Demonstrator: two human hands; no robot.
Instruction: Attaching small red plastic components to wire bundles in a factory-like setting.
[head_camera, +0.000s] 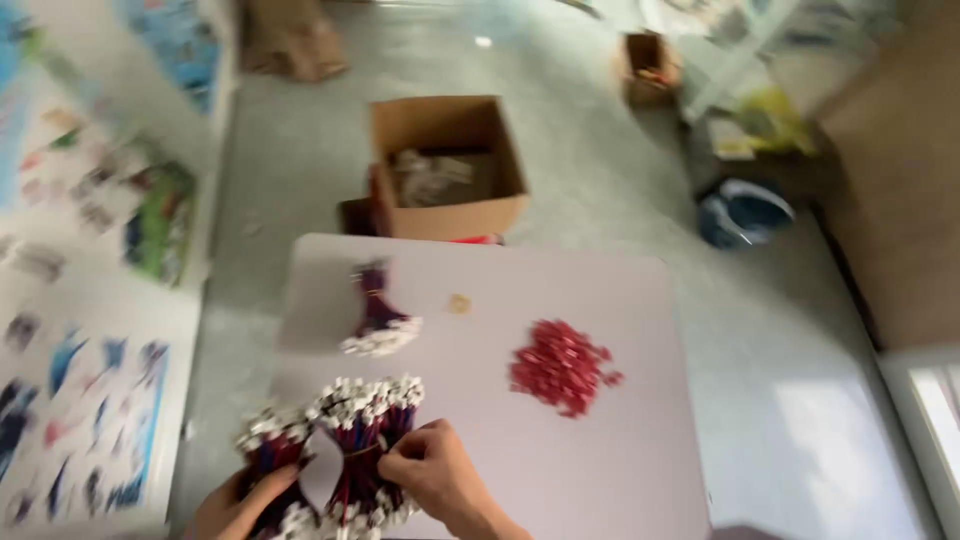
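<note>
- One pale, smooth table (600, 480) with rounded corners carried everything in hand; the picture was blurred by motion.
- Beyond the table's far edge an open brown cardboard box (450, 165) stood on the grey floor, with crumpled pale stuff inside.
- A smaller brown carton (648, 65) stood farther off, past the far right corner, its contents too blurred to tell.
- Printed sheets (85, 430) in blue, red and white lay off the table's left edge; their markings could not be made out.
- At the near left edge sat the large wire bundle (345, 440): thin red and dark blue wires tied at the waist, fanned out, tipped with small white plugs.
- The left hand (235, 510) cupped that bundle from below, fingers curled loosely around its lower end.
- The right hand (435, 475) pinched the bundle at its tied middle, fingers closed on the wires.
- A smaller wire bundle (378, 320) of the same make lay near the far left corner.
- A loose heap of small red pieces (560, 367) lay at mid-table, well apart from both hands.
- A tiny tan scrap (459, 303) lay between the smaller bundle and the heap.
</note>
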